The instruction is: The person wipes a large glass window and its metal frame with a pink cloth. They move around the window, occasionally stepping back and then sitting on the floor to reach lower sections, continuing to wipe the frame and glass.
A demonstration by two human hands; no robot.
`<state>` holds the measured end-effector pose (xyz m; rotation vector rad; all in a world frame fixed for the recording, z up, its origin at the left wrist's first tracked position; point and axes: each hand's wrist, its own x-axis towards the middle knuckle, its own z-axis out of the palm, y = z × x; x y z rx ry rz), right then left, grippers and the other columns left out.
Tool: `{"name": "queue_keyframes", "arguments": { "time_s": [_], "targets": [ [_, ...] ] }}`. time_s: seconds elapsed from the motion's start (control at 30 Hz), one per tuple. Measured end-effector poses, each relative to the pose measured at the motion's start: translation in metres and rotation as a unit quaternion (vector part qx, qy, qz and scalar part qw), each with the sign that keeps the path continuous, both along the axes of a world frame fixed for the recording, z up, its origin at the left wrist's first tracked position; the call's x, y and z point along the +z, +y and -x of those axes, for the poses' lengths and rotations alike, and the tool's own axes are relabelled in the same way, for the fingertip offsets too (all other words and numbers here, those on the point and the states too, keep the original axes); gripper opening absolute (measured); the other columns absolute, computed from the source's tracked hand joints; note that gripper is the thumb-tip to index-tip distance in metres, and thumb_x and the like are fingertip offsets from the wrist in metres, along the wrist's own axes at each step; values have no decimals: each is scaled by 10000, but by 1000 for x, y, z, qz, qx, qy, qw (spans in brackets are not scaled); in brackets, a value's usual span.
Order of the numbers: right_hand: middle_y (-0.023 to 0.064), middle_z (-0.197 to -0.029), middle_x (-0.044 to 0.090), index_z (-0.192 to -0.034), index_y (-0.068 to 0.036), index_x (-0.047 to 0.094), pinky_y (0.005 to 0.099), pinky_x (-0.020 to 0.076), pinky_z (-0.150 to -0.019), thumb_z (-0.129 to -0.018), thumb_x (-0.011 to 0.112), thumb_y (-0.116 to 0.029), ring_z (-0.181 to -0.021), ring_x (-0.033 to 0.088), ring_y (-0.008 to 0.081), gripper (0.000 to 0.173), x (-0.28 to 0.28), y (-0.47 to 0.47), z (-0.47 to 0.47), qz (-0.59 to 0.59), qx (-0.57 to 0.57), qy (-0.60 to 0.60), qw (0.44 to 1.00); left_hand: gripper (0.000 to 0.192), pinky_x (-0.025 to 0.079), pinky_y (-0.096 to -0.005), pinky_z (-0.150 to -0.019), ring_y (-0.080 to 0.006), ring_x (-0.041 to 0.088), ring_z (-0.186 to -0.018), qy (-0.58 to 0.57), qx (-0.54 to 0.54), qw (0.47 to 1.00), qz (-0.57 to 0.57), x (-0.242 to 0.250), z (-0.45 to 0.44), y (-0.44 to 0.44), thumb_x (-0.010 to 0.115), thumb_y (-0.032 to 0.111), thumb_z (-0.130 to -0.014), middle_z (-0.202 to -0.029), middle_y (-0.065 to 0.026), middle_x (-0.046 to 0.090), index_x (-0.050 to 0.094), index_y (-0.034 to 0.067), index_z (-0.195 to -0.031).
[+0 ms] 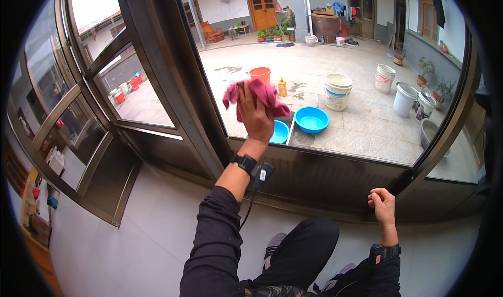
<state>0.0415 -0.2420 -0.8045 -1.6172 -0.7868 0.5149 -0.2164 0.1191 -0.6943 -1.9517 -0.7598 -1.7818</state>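
Note:
My left hand (255, 118) is spread over a crumpled dark-pink cloth (271, 94), pressing it to the large glass pane (346, 136) before me. The cloth bunches out around the fingers, near the pane's lower left part. The dark metal frame (165, 69) rises to the left of that hand. My right hand (383, 206) hangs lower right, in front of the panel (334, 179) under the glass. Its fingers are curled in, and I see nothing in them. Both wrists wear black straps; a cable runs from the left one.
To the left, a glazed metal door (98, 167) stands swung inward over the pale tiled floor (157, 234). Through the glass appear blue basins (311, 119), an orange bucket (260, 75), a yellow-orange pump bottle (282, 88), a white bucket (338, 92) and several potted plants.

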Motion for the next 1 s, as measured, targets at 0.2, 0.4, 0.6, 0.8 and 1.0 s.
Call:
{"name": "queue_keyframes", "arguments": {
  "time_s": [0.2,0.4,0.6,0.8,1.0],
  "targets": [
    [45,-803,678,-972,-5,679,220,525,-610,-916,598,-37,-666,628,83,103,-2,7,6,5,1,3,1000,480,252,-566,-1153,-489,280,-1425,4,-16,1000,-4,10,-1,9,649,128,-880,-1546,-261,308,546,20,-1337],
    [45,-808,678,-970,-5,679,220,528,-609,-916,595,-35,-664,626,82,104,-4,4,6,4,8,1,1000,499,239,-553,-1165,-462,277,-1443,70,-33,997,3,-42,12,-12,642,114,-851,-1555,-251,315,563,4,-1331],
    [41,-802,676,-967,-4,681,218,525,-608,-915,598,-35,-659,623,81,102,-1,4,4,7,-2,-4,1000,446,257,-557,-1148,-476,288,-1429,19,-6,1000,0,14,2,5,637,117,-871,-1557,-258,298,566,-26,-1287],
    [39,-798,675,-962,0,683,215,523,-610,-917,604,-39,-663,620,79,99,0,8,9,3,4,-4,1000,438,269,-562,-1141,-490,292,-1419,23,-12,1000,-1,15,1,4,625,114,-883,-1552,-262,302,574,-4,-1301],
    [40,-796,676,-966,-1,681,216,519,-603,-918,604,-44,-655,618,80,100,0,3,6,0,-5,-1,1000,525,252,-526,-1162,-448,280,-1447,84,-12,996,29,-65,8,-19,644,130,-842,-1574,-233,291,559,18,-1347]
  ]
}}
